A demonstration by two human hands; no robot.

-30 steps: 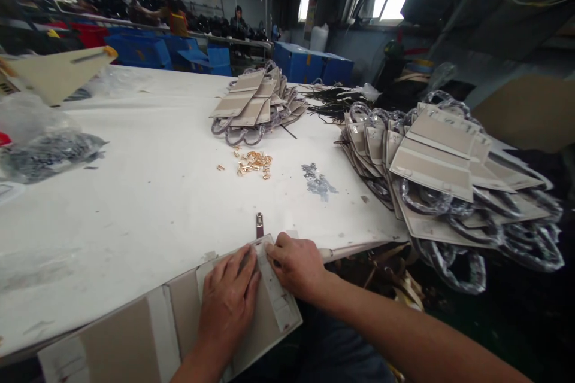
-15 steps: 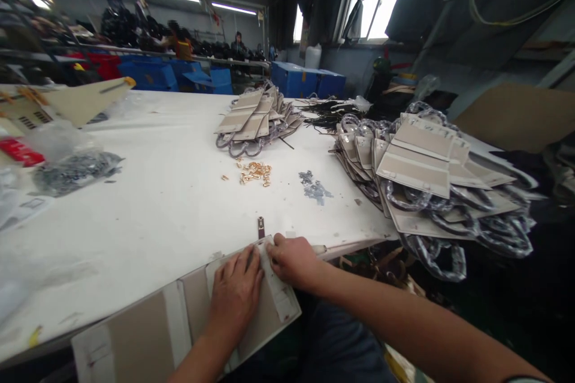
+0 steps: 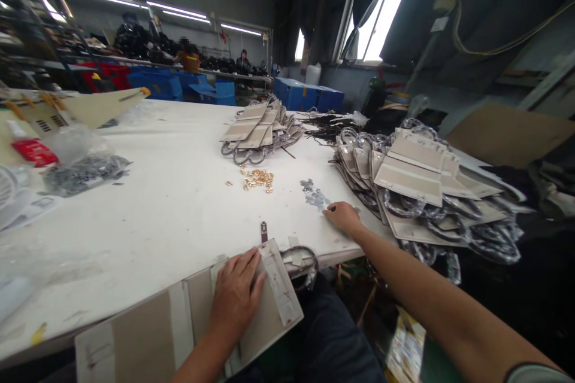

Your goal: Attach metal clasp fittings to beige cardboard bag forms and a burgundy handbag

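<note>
My left hand (image 3: 236, 296) lies flat, fingers stretched out, on a beige bag panel (image 3: 269, 305) at the near edge of the white table (image 3: 171, 203). A wrapped handle loop (image 3: 302, 257) sticks out from under the panel's right side. My right hand (image 3: 342, 216) reaches out to the right, fingers pinched at a small heap of grey metal pieces (image 3: 314, 194); what it pinches is too small to name. A small metal tab (image 3: 264, 231) lies just beyond the panel.
A pile of gold fittings (image 3: 257, 178) lies mid-table. Stacks of beige panels with wrapped handles sit at the back (image 3: 260, 125) and the right (image 3: 417, 176). Plastic bags of parts (image 3: 81, 170) are at the left. Blue crates and distant people stand behind.
My right hand left the panel and moved right and forward to the grey metal pieces. The handle loop now shows beside the panel. My left hand stays on the panel.
</note>
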